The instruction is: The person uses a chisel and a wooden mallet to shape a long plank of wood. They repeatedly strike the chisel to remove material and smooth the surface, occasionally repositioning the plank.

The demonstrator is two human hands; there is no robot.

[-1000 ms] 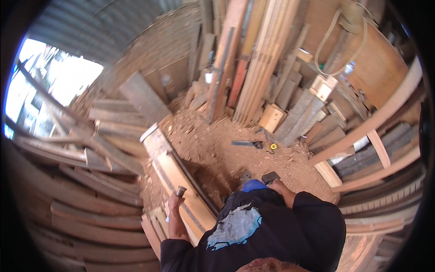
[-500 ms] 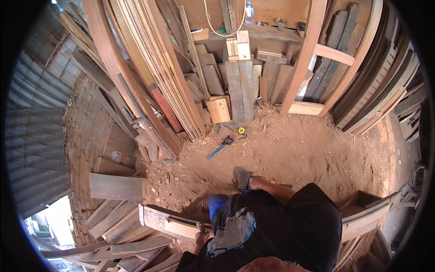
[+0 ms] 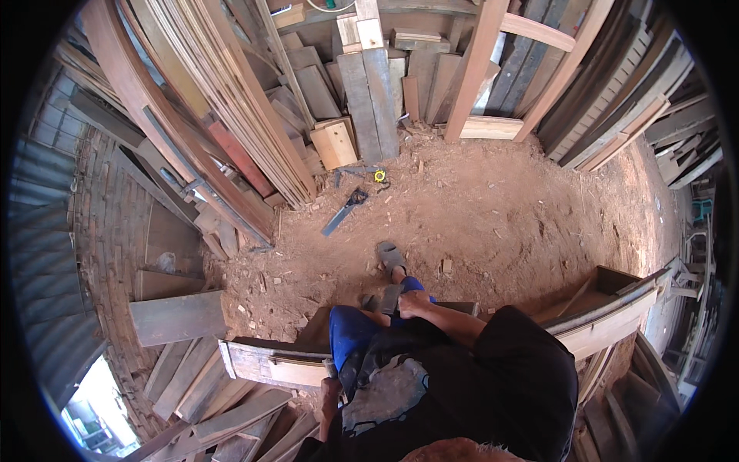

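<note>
My right hand [image 3: 416, 303] is closed around a dark mallet [image 3: 391, 299] with a block-shaped head, held above my knees. Lower left, my left hand [image 3: 330, 393] wraps round an upright chisel [image 3: 330, 368]; the handle's top shows above the fist, while the blade is hidden. Beside it lies a long pale timber [image 3: 254, 364], set crosswise and passing under my body. The timber reappears on the right. A narrow dark slot or strip shows along its face near my left hand.
On the sawdust-covered ground ahead lie a handsaw [image 3: 344, 212], a yellow tape measure [image 3: 379, 175] and a dark square [image 3: 358, 169]. Planks [image 3: 246, 100] lean at the left, and a wooden frame [image 3: 469, 85] stands at the right. Offcuts [image 3: 223, 408] are heaped at lower left.
My view has tilted down and shifted right, so the surroundings sit higher and further left. Both hands keep their holds; the right hand with the mallet remains above my knees.
</note>
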